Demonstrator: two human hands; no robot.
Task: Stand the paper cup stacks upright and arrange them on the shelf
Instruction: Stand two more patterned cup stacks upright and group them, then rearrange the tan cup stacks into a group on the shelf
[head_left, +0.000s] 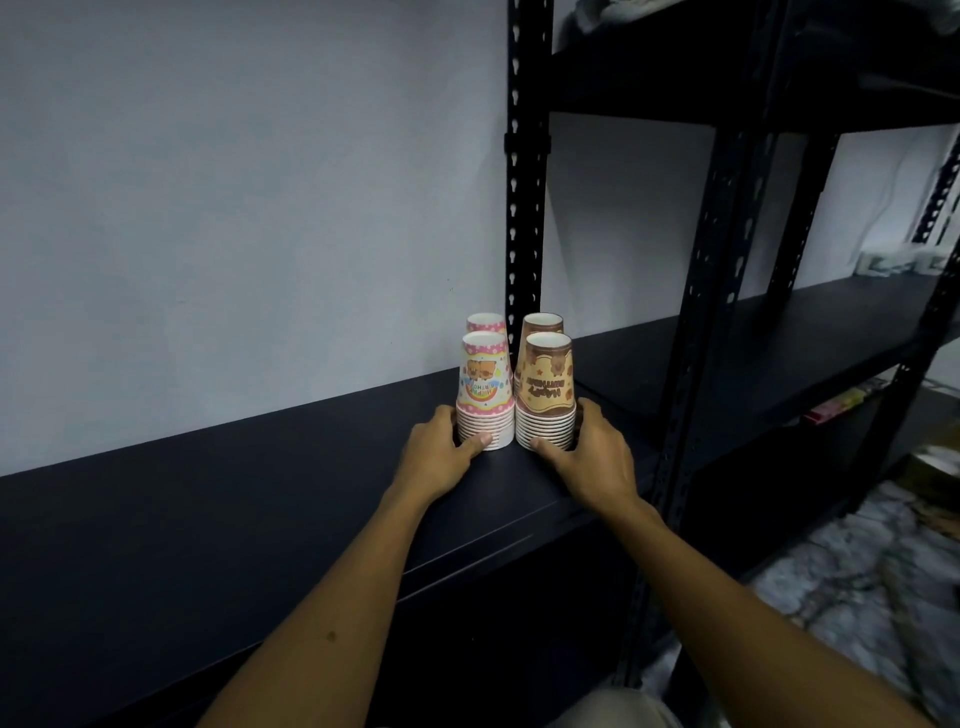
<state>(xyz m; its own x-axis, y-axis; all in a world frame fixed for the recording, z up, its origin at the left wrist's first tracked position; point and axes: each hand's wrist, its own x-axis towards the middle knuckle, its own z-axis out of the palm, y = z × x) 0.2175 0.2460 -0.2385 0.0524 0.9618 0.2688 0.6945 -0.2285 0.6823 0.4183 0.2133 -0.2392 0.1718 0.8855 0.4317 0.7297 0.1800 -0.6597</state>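
Four stacks of upside-down paper cups stand in a tight square on the black shelf (260, 499) near the wall. The front pink stack (484, 391) and front brown stack (548, 391) touch side by side. Behind them, a second pink stack (486, 324) and a second brown stack (543, 323) show only their tops. My left hand (441, 452) wraps the base of the front pink stack, thumb across its rims. The base of the front brown stack is gripped by my right hand (592, 452).
A black slotted upright (527, 208) rises just behind the cups. A second black rack (779, 338) continues to the right, with small white items (893, 262) at its far end and coloured packs (836, 408) lower down. The wall (234, 208) backs the shelf.
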